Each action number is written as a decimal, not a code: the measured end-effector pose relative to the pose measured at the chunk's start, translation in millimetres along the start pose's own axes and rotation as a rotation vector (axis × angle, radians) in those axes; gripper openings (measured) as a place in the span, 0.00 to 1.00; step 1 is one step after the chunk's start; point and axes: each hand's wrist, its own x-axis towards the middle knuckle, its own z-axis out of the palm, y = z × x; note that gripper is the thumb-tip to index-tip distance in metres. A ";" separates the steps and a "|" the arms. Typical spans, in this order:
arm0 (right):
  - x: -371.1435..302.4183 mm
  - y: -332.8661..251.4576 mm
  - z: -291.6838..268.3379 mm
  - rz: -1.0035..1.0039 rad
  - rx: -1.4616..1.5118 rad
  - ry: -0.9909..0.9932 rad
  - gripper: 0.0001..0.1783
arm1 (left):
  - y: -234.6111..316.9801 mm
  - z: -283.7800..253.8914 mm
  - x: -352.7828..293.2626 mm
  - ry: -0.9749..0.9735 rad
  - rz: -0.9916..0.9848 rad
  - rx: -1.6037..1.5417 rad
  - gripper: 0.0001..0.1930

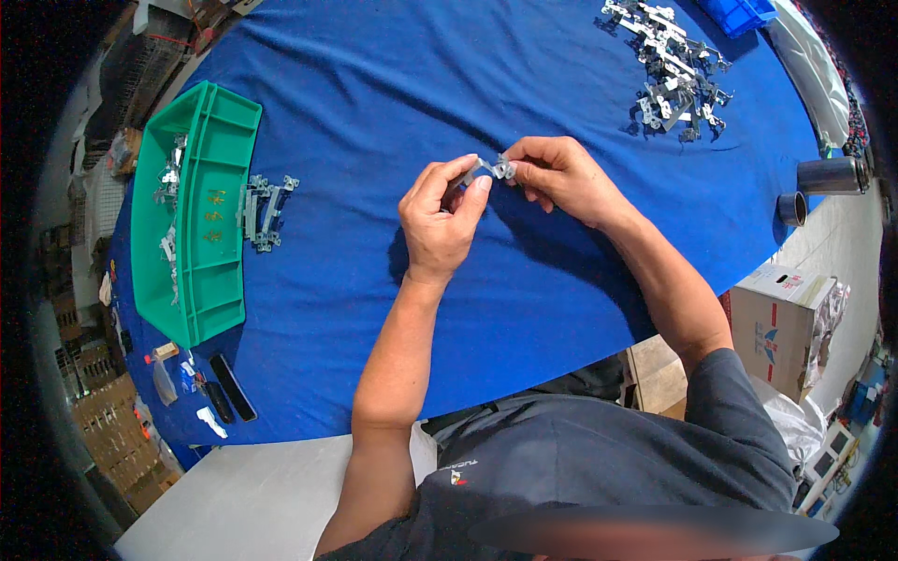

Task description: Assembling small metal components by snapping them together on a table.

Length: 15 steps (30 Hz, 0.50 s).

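Over the middle of the blue cloth, my two hands meet at a small silver metal bracket (503,168). My left hand (438,217) is closed, with thumb and fingers pinching a metal piece at the bracket's left side. From the right, my right hand (561,178) pinches the bracket's other end between thumb and forefinger. Whether this is one part or two joined ones I cannot tell, since the fingers cover much of it. Several similar metal brackets (267,213) lie in a small group at the left, and a larger heap of brackets (675,75) is at the far right.
A green plastic bin (215,271) holding metal brackets stands at the left. Near it lie a black phone (233,387) and small tools. A blue tray (737,13) sits at the far right corner, a dark cup (832,175) at the right edge, a cardboard box (778,327) below.
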 end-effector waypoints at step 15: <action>1.5 0.1 -1.7 -0.086 0.195 0.230 0.10 | 0.6 2.4 -0.4 -0.147 -0.005 0.050 0.11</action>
